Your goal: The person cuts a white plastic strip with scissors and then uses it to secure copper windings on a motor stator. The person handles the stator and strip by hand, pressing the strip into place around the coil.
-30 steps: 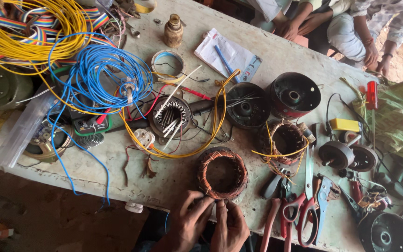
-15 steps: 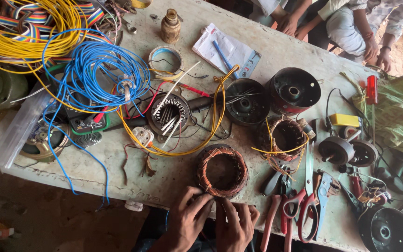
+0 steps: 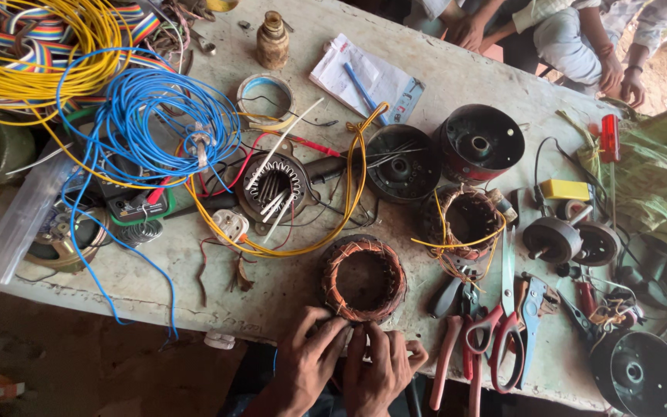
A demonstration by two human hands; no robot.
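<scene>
A round motor stator wound with copper wire [image 3: 363, 278] lies near the front edge of the worn table [image 3: 287, 286]. My left hand [image 3: 309, 361] and my right hand [image 3: 380, 369] are close together at the stator's near rim, fingertips pinching at its copper winding. What exactly lies between the fingers is too small to tell. Another wound stator with yellow leads [image 3: 466, 220] lies to the right.
Blue wire coils [image 3: 148, 123] and yellow wire [image 3: 32, 54] lie at the left. Red-handled pliers and scissors [image 3: 488, 340] lie right of my hands. Black motor housings [image 3: 479, 143], a notepad with a pen [image 3: 364, 77] and other people's hands [image 3: 611, 73] are at the back.
Both hands have moved up from the table edge to the stator's near rim, and the fingers now touch its winding. The view has shifted slightly.
</scene>
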